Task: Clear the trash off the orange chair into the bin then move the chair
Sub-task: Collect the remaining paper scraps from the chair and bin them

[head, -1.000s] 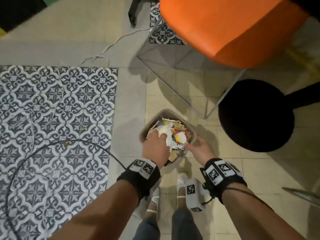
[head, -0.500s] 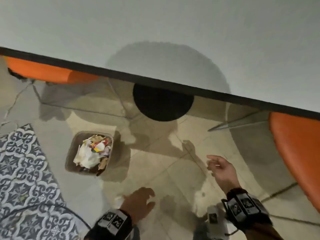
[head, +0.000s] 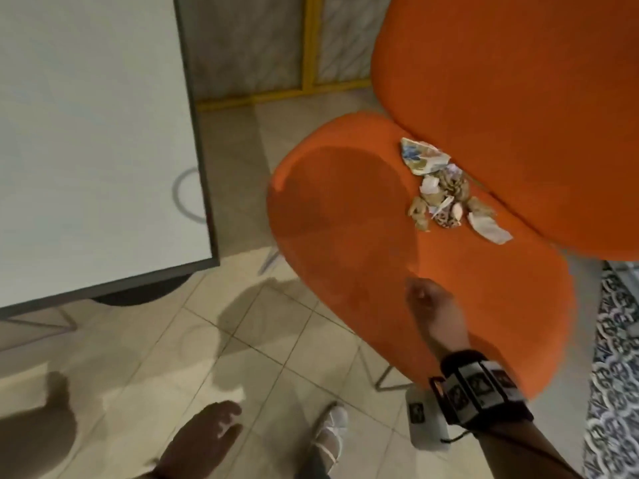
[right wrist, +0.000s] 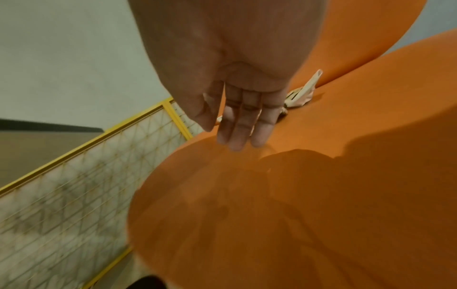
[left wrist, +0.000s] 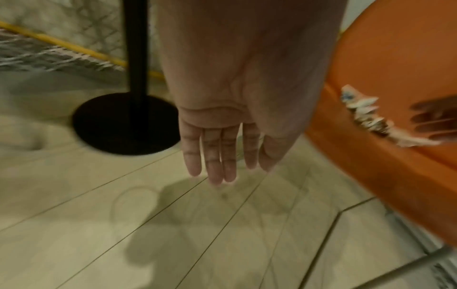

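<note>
The orange chair (head: 363,229) fills the right of the head view, its seat toward me and its backrest behind. A small heap of trash (head: 446,191), crumpled wrappers and paper scraps, lies at the back of the seat against the backrest. My right hand (head: 428,302) hovers over the seat's front part, empty, fingers straight (right wrist: 237,125), short of the trash (right wrist: 301,91). My left hand (head: 204,440) hangs low over the floor left of the chair, empty, fingers straight (left wrist: 217,156). The chair (left wrist: 385,136) and trash (left wrist: 371,117) show at the left wrist view's right. The bin is out of view.
A white table (head: 90,140) with a dark edge stands left of the chair; its black round base (left wrist: 123,125) and post rest on the tiled floor. A yellow-framed panel (head: 276,46) stands behind. Patterned tiles (head: 615,357) run along the right edge. My foot (head: 328,433) is near the chair's metal leg.
My view has swung away from the bin to the orange chair. Both hands left the bin empty; the right one has come over the chair seat, the left hangs by the floor.
</note>
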`<state>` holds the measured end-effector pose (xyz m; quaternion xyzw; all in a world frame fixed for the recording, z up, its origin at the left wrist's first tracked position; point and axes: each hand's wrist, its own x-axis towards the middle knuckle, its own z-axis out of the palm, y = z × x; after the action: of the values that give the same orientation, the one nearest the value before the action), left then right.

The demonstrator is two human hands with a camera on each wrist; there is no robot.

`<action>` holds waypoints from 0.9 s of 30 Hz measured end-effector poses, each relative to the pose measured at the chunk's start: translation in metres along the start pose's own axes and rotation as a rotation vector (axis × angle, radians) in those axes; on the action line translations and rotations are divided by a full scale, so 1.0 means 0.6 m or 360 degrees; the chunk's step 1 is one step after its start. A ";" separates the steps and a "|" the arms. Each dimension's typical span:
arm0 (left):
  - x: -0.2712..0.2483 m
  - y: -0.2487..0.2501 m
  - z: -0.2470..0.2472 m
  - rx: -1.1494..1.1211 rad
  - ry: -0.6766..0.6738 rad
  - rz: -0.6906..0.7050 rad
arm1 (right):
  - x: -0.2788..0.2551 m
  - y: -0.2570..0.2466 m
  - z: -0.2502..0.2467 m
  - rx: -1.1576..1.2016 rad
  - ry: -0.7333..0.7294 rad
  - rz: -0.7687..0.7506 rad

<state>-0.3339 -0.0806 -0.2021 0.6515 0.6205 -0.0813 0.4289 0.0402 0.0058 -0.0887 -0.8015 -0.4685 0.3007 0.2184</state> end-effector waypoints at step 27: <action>0.618 0.824 -0.226 0.1386 -0.0107 0.1006 | 0.381 0.098 -0.064 -0.0703 -0.0065 0.0544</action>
<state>0.1226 0.3505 -0.1285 0.9211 0.2888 -0.2189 0.1424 0.1901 0.1777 -0.1616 -0.8908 -0.3850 0.2399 -0.0248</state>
